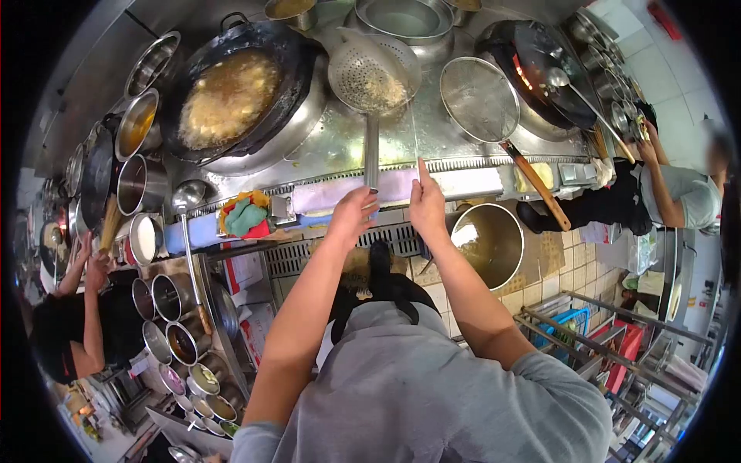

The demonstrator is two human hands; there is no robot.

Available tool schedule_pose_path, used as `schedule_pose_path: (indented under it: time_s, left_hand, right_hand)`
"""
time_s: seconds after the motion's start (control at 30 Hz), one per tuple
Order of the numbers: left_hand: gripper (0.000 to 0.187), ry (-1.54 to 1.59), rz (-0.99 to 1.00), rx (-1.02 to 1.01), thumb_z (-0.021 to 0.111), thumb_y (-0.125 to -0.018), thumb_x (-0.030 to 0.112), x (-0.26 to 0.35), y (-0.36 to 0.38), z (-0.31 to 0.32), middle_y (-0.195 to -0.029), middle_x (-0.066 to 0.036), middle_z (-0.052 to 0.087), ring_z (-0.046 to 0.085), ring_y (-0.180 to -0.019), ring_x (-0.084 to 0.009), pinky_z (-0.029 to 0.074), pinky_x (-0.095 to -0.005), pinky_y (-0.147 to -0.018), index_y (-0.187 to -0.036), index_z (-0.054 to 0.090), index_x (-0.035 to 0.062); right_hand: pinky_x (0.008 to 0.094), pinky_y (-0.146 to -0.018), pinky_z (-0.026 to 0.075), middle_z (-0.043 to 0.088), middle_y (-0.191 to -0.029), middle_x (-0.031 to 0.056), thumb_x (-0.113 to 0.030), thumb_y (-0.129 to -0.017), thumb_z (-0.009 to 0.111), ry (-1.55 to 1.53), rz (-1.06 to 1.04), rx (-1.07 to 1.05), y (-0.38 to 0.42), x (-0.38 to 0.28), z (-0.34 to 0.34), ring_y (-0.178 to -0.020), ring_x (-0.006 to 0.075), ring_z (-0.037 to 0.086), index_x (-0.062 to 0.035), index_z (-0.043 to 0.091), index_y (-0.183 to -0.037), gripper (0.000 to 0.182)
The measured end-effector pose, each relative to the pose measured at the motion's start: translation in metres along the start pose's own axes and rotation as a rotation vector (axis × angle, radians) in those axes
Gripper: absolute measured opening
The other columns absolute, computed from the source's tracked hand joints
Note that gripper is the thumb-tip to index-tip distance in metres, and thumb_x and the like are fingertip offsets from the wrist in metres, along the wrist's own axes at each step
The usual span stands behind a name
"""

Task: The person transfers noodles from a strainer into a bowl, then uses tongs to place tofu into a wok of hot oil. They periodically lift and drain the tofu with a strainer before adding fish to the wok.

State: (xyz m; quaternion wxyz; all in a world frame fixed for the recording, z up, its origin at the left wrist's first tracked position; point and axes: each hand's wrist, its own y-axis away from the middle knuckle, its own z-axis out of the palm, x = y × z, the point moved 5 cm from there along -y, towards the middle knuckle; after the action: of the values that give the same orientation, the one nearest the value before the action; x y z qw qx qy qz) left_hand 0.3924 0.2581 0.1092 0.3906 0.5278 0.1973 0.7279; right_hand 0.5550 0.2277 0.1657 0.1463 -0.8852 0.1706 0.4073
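A perforated metal strainer (350, 76) with pale crumbs in it is over the steel stove top, its long handle pointing towards me. My left hand (353, 217) is closed with curled fingers at the end of that handle. To its right, my right hand (427, 207) is closed around the near end of a thin rod-like handle (417, 133), index finger stretched along it. The rod's far end runs to the strainer's rim; what it belongs to is hidden. Left of the strainer, a large black wok (297, 85) holds bubbling oil with pale pieces frying.
A wire-mesh skimmer (480, 99) with a wooden handle lies to the right, beside another wok (559, 92) and a ladle (558, 77). A deep pot (519, 258) stands below on the floor. Co-workers stand at left (93, 324) and right (679, 193). Folded cloths (245, 217) lie along the stove edge.
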Motion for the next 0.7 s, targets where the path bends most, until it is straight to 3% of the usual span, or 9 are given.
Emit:
schedule_pose_path:
  time_s: [0.07, 0.1, 0.2, 0.23, 0.33, 0.4, 0.5, 0.6, 0.7]
  left_hand:
    - [0.045, 0.094, -0.027, -0.027, 0.049, -0.081, 0.037, 0.006, -0.014, 0.007, -0.107, -0.011, 0.052, 0.051, -0.097, -0.0211, 0.039, -0.0368, -0.081, -0.115, 0.041, 0.0075]
    - [0.048, 0.105, -0.098, -0.092, 0.05, -0.08, 0.039, 0.005, -0.021, 0.013, -0.106, -0.012, 0.052, 0.052, -0.097, -0.0224, 0.039, -0.039, -0.081, -0.116, 0.04, 0.0075]
    - [0.054, 0.054, -0.271, -0.195, 0.051, -0.078, 0.043, 0.003, -0.024, 0.036, -0.1, -0.013, 0.051, 0.053, -0.094, -0.0259, 0.04, -0.0439, -0.082, -0.115, 0.038, 0.007]
    - [0.052, 0.035, -0.302, -0.206, 0.051, -0.078, 0.044, -0.015, -0.043, 0.039, -0.095, -0.012, 0.05, 0.053, -0.093, -0.0265, 0.039, -0.0457, -0.083, -0.113, 0.04, 0.0065]
    - [0.044, 0.225, -0.227, -0.22, 0.051, -0.078, 0.044, -0.016, -0.044, 0.069, -0.089, -0.011, 0.049, 0.053, -0.088, -0.0246, 0.039, -0.0477, -0.081, -0.106, 0.045, 0.009]
    - [0.037, 0.351, -0.176, -0.219, 0.051, -0.079, 0.041, -0.008, -0.045, 0.08, -0.079, -0.009, 0.051, 0.054, -0.074, -0.0215, 0.045, -0.0434, -0.071, -0.099, 0.046, 0.0104]
    - [0.028, 0.668, -0.229, -0.228, 0.053, -0.08, 0.035, -0.004, -0.064, 0.096, -0.068, -0.006, 0.05, 0.051, -0.059, -0.0189, 0.047, -0.0366, -0.058, -0.09, 0.047, 0.0098]
    - [0.016, 0.58, -0.078, -0.183, 0.057, -0.079, 0.021, 0.027, -0.057, 0.075, -0.062, -0.001, 0.045, 0.041, -0.051, -0.0102, 0.039, -0.0211, -0.047, -0.075, 0.046, 0.0099]
    - [0.012, 0.58, -0.103, -0.317, 0.047, -0.082, 0.009, 0.056, -0.034, 0.042, -0.057, 0.004, 0.037, 0.036, -0.047, -0.0052, 0.032, -0.0186, -0.041, -0.071, 0.042, 0.0096]
  right_hand:
    - [0.04, -0.07, 0.043, 0.053, -0.084, 0.0252, -0.001, -0.078, 0.043, 0.074, -0.134, 0.074, -0.008, 0.02, 0.007, -0.076, 0.037, 0.054, -0.0009, 0.038, -0.123, 0.045]
    - [0.0391, -0.076, 0.043, 0.054, -0.092, 0.0258, 0.002, -0.075, 0.041, -0.048, -0.016, 0.025, -0.014, 0.027, 0.009, -0.082, 0.0355, 0.055, 0.0025, 0.038, -0.121, 0.046]
    - [0.0392, -0.081, 0.041, 0.052, -0.104, 0.0258, -0.002, -0.077, 0.043, 0.027, 0.03, 0.003, -0.028, 0.019, -0.011, -0.094, 0.0362, 0.053, -0.005, 0.039, -0.122, 0.045]
    - [0.041, -0.079, 0.041, 0.053, -0.1, 0.0262, -0.003, -0.079, 0.042, -0.018, -0.003, -0.03, -0.032, 0.024, -0.014, -0.09, 0.0376, 0.053, -0.0053, 0.039, -0.123, 0.044]
    - [0.0314, -0.056, 0.041, 0.052, -0.078, 0.0114, -0.001, -0.081, 0.041, -0.15, 0.058, -0.137, -0.046, 0.03, -0.02, -0.059, 0.0175, 0.048, -0.0039, 0.037, -0.123, 0.042]
    - [0.025, -0.048, 0.037, 0.048, -0.076, 0.0055, 0.001, -0.081, 0.04, -0.266, 0.13, -0.154, -0.044, 0.014, -0.031, -0.055, 0.0083, 0.041, -0.003, 0.035, -0.124, 0.043]
    - [0.0216, -0.043, 0.035, 0.048, -0.078, 0.0054, 0.002, -0.081, 0.041, -0.495, 0.27, -0.187, -0.044, -0.012, -0.036, -0.052, 0.0074, 0.041, -0.0029, 0.033, -0.123, 0.043]
    - [0.0188, -0.038, 0.031, 0.049, -0.077, 0.0052, 0.002, -0.08, 0.041, -0.628, 0.348, -0.267, -0.066, -0.018, -0.058, -0.048, 0.0049, 0.039, -0.0042, 0.033, -0.123, 0.044]
    - [0.0253, -0.043, 0.038, 0.052, -0.073, 0.0095, 0.0, -0.08, 0.044, -0.378, 0.321, -0.218, -0.087, -0.027, -0.103, -0.05, 0.0138, 0.047, -0.0052, 0.041, -0.121, 0.041]
